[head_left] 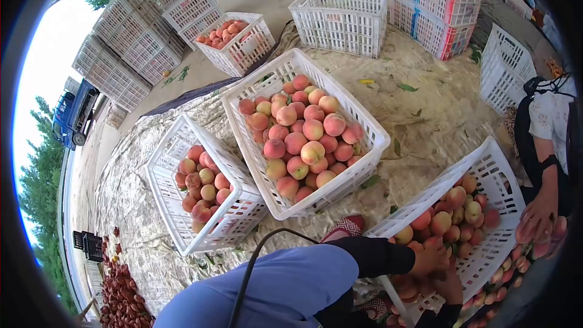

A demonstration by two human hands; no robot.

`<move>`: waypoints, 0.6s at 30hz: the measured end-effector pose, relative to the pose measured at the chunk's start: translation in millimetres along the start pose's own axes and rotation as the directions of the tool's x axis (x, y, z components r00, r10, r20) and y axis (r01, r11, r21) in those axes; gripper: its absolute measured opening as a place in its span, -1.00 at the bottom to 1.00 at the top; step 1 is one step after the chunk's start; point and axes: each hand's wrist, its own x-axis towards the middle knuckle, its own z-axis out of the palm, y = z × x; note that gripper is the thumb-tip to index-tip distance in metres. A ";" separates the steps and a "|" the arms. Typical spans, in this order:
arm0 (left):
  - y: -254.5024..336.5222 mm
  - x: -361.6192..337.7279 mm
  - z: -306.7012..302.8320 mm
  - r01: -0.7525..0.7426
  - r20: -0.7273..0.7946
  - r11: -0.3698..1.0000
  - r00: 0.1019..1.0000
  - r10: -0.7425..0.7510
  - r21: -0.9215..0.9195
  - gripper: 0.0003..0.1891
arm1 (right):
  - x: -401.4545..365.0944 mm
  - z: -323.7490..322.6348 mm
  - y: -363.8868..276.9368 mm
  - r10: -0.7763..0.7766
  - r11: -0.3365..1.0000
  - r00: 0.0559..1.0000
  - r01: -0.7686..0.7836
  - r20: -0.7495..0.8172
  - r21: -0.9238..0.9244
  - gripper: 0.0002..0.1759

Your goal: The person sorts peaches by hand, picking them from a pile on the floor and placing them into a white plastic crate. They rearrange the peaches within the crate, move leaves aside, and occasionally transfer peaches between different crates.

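At the lower right, a tilted white plastic crate holds many red and yellow peaches. Both my hands are down inside its near end, close together. My left hand, in a black sleeve, has its fingers bent over peaches. Just below it, my right hand is curled in among the fruit too. The fingertips of both are partly hidden, though each looks closed on a peach. A larger white crate full of peaches stands upright in the middle. Left of that, another crate is partly filled with peaches.
A person's hand touches peaches at the right edge, with more peaches on the ground below. Behind are a crate, a peach-filled crate and stacked crates. A dirty tarp covers the ground. A blue truck stands far left.
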 end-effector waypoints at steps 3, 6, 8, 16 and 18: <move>0.4 5.6 5.5 0.046 0.030 0.999 0.999 -0.046 -0.018 -0.51 | 12.8 27.1 26.3 -0.082 0.986 0.995 0.090 -0.064 0.139 0.15; 4.1 1.8 -8.5 0.069 -0.017 0.996 0.997 -0.070 -0.055 -0.62 | 26.7 41.2 36.5 -0.117 0.993 0.992 0.117 -0.043 0.001 0.11; 7.8 4.7 -13.5 0.075 0.001 0.997 0.997 -0.075 -0.023 -0.63 | 30.1 42.5 31.3 -0.110 0.993 0.994 0.111 -0.022 0.040 0.08; 1.0 -6.8 -12.9 0.031 0.047 0.995 0.998 -0.035 0.091 -0.43 | -2.3 16.9 -24.5 -0.181 0.983 0.980 0.179 -0.086 -0.028 -0.16; -1.3 -6.1 3.2 0.049 0.063 0.999 0.997 -0.048 -0.014 -0.44 | -0.1 19.9 1.9 0.044 0.999 0.989 -0.048 0.138 0.022 -0.27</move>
